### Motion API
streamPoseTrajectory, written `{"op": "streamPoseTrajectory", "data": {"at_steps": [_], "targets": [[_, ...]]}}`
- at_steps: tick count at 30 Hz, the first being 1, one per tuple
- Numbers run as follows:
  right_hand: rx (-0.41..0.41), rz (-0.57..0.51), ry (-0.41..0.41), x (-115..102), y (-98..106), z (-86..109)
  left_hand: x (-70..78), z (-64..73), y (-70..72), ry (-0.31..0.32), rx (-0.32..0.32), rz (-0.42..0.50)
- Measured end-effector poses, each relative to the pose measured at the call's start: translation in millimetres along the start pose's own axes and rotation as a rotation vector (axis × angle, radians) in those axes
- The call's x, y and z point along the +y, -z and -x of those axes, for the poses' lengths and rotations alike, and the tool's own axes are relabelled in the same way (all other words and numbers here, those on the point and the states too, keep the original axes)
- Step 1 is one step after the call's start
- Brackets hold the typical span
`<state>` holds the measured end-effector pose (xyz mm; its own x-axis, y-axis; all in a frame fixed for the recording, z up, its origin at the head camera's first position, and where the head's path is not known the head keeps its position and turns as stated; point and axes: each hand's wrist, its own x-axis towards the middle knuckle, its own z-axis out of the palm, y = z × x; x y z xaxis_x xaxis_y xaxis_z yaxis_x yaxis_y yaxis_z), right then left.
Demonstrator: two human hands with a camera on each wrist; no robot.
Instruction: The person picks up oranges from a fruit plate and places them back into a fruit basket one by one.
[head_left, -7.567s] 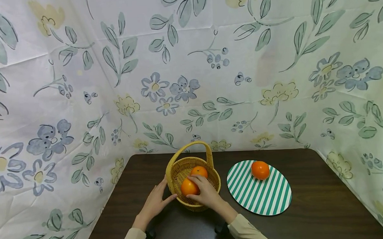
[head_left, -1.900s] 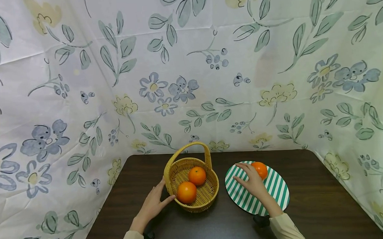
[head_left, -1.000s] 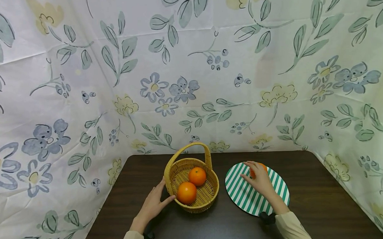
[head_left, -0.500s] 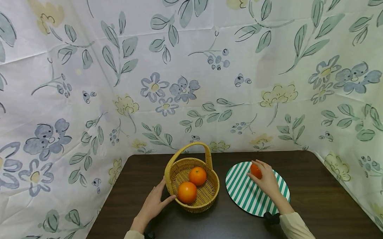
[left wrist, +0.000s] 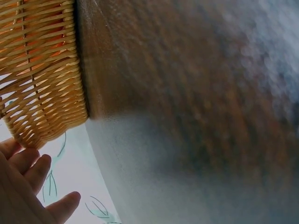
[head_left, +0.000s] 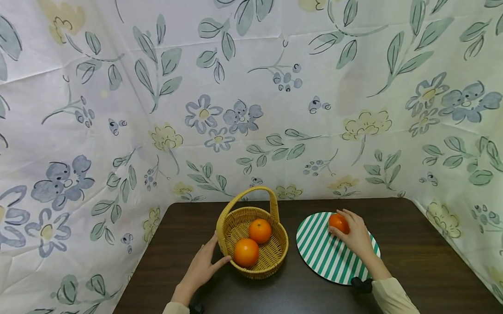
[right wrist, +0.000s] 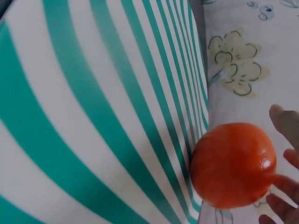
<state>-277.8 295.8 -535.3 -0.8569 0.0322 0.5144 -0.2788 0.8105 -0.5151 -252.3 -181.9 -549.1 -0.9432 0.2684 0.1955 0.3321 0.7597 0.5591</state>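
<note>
A yellow wicker basket [head_left: 280, 260] with a tall handle holds an orange [head_left: 246, 253] at the front and another orange [head_left: 260, 231] behind it. My left hand [head_left: 200, 268] rests against the basket's left side, fingers extended; the left wrist view shows its fingertips [left wrist: 29, 156] at the weave. On a striped green-and-white round mat [head_left: 321, 256] lies a smooth orange-red round fruit [head_left: 338, 223]. My right hand [head_left: 357, 234] is spread around its right side. In the right wrist view, the fruit [right wrist: 233, 165] sits on the mat, fingers near its edge and thumb apart from it.
Everything stands on a dark brown wooden table [head_left: 421, 262], the basket left of the mat. A floral cloth [head_left: 249, 106] hangs behind the table and along both sides. Black straps or devices [head_left: 361, 285] sit at the wrists.
Earlier my right hand was on the front orange in the basket. It has since moved right to the mat and come around the fruit there. My left hand has stayed at the basket.
</note>
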Motion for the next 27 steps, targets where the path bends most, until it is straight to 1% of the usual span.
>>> {"op": "streamPoseTrajectory", "data": {"at_steps": [3, 10, 20, 23, 27], "targets": [[-0.018, 0.004, -0.014, 3.8, 0.2, 1.4, 0.2, -0.1, 0.3, -0.002, 0.004, -0.001], [-0.063, 0.019, -0.056, 8.9, 1.1, 4.0, -0.9, 0.1, -1.2, -0.028, 0.033, 0.01], [-0.136, 0.011, -0.113, 12.0, -0.2, 8.6, -0.3, 1.8, -1.1, -0.006, 0.006, 0.003], [-0.135, 0.0, -0.115, 13.9, -1.1, 9.2, 0.2, 1.8, -0.7, 0.0, 0.0, 0.005], [-0.119, -0.012, -0.099, 15.0, -3.1, 6.6, -0.5, 1.1, -0.5, -0.001, 0.006, 0.0]]}}
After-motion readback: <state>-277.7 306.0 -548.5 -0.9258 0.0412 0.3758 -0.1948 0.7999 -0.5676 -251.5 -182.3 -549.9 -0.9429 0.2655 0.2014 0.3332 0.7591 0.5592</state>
